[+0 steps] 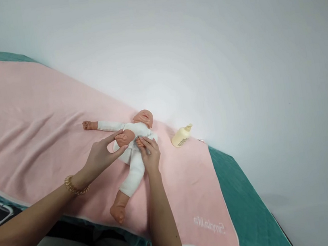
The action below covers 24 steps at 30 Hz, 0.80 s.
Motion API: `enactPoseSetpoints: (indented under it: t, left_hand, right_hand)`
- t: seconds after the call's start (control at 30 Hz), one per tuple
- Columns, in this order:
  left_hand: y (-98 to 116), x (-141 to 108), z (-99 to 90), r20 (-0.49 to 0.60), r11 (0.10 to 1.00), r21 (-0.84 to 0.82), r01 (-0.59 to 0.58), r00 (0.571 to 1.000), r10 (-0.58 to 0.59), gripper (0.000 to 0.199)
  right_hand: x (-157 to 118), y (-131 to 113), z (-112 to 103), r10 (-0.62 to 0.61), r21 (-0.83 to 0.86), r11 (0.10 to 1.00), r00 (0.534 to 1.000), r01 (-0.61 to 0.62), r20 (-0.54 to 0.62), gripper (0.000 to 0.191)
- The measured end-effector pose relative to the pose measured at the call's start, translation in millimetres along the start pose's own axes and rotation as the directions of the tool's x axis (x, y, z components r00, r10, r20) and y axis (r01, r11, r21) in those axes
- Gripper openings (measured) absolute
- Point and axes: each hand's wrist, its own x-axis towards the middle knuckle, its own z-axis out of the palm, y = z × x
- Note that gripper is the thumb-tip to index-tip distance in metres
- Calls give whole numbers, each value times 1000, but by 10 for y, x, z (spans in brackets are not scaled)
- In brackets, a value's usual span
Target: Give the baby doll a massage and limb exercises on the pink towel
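Note:
A baby doll (135, 169) with a white cloth body lies on its back, its head toward the wall and one leg stretched toward me. My left hand (103, 154) has its thumb and fingers around the doll's raised bare foot (125, 137), at the belly. With fingertips pressed together, my right hand (150, 153) grips the doll's small hand (139, 142) beside that foot. The doll's other arm (109, 125) reaches out to the left. My fingers partly cover the doll's hand and middle.
Under the doll spreads a pink blanket (188, 188), wrinkled at the left, over a teal cover (238, 194). A cream pump bottle (181, 137) stands to the doll's right, near the white wall (205, 72). A dark gap with a white frame shows at the lower left.

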Motion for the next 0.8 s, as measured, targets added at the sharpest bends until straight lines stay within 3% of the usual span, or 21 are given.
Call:
enactPoseSetpoints:
  t: [0.17,0.3,0.4,0.5,0.67,0.8]
  left_hand:
    - [37,12,53,16,1000,-17,7,1000,-7,67]
    - [146,-101,-77,2,1000,-18,-5,1000,5,68]
    - [153,-236,-196,-30,993,-55,-104,994,103,66]
    - [25,-394,-275,-18,975,-70,-211,977,211,64]
    - [-298,-702,-353,-6,916,13,-401,916,401,48]
    - [-468,-970,-402,6,851,57,-522,853,523,61]
  right_hand:
    - [-37,-9,14,10,25,1000,1000,-9,-17,28]
    - [-62,0,-53,189,181,971,963,-155,-194,32]
    - [-41,60,-197,384,384,893,844,-235,-374,46]
    - [-33,159,-373,510,468,836,720,-286,-471,54]
    - [-123,369,-536,630,492,774,567,-399,-531,60]
    - [-224,590,-573,704,536,710,477,-457,-526,51]
